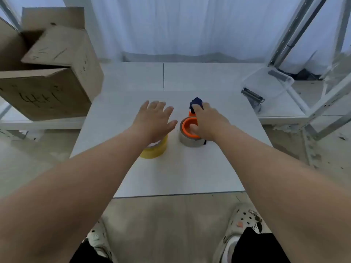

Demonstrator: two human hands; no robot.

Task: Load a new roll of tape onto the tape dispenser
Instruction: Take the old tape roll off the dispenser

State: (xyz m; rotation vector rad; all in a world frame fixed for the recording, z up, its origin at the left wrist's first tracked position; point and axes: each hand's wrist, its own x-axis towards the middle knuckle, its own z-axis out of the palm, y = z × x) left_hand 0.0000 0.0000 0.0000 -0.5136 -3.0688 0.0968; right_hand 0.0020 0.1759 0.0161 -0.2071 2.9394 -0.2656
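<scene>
A person's right hand (209, 122) holds a dispenser (191, 118) lying on its side on a white table (190, 171), just right of the table's middle. The tool's long axis runs away from the person, with its blue head (195, 102) pointing toward the far edge and its orange hub (184, 126) at the near end. A grey roll (187, 141) sits around that hub, flat on the table with its hole facing up. The thumb (193, 128) dips into the hub while the forefinger (198, 109) stretches forward to touch the blue head; the other fingers curl over the tool's right side and are hidden behind the hand. The left hand (153, 120) hovers empty, palm down, fingers straight and spread, just left of the dispenser without touching it. A yellow roll (154, 149) lies flat under that wrist, beside the grey one. A cardboard box (47, 73) stands at far left, a clear bin (269, 84) at far right.
</scene>
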